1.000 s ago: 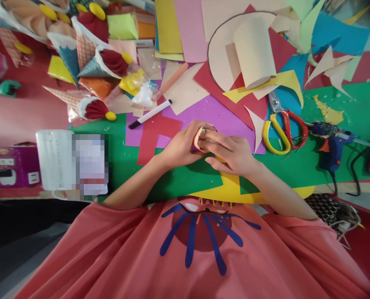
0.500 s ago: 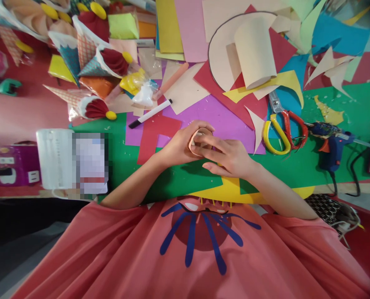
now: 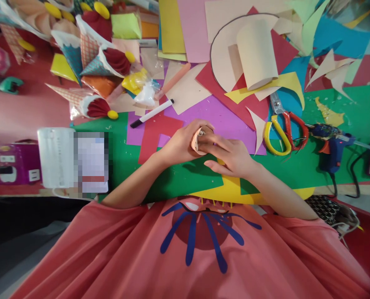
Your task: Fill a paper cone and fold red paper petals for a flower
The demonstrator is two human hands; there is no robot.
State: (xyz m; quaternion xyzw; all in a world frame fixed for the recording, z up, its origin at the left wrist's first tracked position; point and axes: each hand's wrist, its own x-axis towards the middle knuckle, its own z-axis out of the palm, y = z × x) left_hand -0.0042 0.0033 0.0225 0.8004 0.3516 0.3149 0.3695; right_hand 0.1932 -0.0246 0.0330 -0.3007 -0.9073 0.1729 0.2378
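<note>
My left hand [image 3: 187, 141] is closed around a small piece of rolled paper [image 3: 196, 143], peach-toned, with its round opening facing up. Its lower part is hidden by the hand, so whether it is a cone or a tube I cannot tell. The fingers of my right hand [image 3: 230, 155] reach into that opening from the right, with the thumb apart below. Their tips are partly hidden inside the paper. Both hands are above purple paper [image 3: 234, 124] and a green sheet [image 3: 172, 178].
Scissors [image 3: 284, 133] and a blue glue gun [image 3: 331, 145] lie to the right. A cream paper cylinder [image 3: 256, 54] stands beyond them. Marker [image 3: 152, 113], phone [image 3: 93, 162], white box [image 3: 56, 158] and several cone-shaped paper ice creams [image 3: 99, 107] are on the left.
The rolled paper has tilted slightly in my left hand, and my right fingers have gone deeper into its opening. The view has shifted a little.
</note>
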